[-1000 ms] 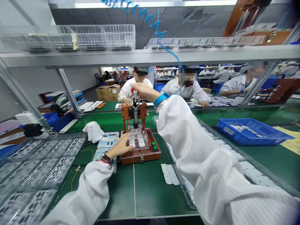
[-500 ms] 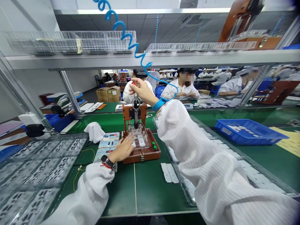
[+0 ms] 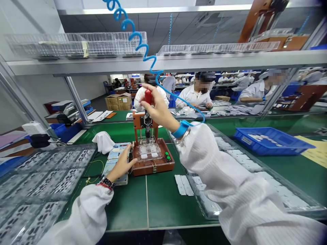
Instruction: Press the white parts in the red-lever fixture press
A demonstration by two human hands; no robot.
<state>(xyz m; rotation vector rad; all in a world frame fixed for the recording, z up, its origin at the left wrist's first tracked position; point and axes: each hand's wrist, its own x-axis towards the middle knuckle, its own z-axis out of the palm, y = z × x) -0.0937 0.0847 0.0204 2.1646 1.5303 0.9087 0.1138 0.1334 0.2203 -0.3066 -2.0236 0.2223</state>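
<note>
A small hand press (image 3: 153, 168) with a brown wooden base stands on the green bench before me. Its upright red lever handle (image 3: 148, 97) lies between the thumb and fingers of my right hand (image 3: 159, 105). Under the black plunger (image 3: 148, 132), a clear fixture plate (image 3: 159, 151) carries small white pieces (image 3: 154, 154). My left hand (image 3: 121, 166) is open at the left side of the base, thumb and fingers apart, over the edge of light-blue boxes (image 3: 112, 163) with labels. Two green buttons (image 3: 167, 157) sit on the base's right side.
A long clear tray (image 3: 245, 158) of white pieces runs along the right, with white strips (image 3: 184, 185) beside it. Patterned plastic trays (image 3: 43, 183) fill the left. A blue bin (image 3: 273, 141) stands far right. A coiled blue cord (image 3: 145, 51) hangs to my right wrist.
My left hand has drawn back leftward off the fixture plate and opened. My right hand stays at the lever, its grip shifted, with more of the red handle showing.
</note>
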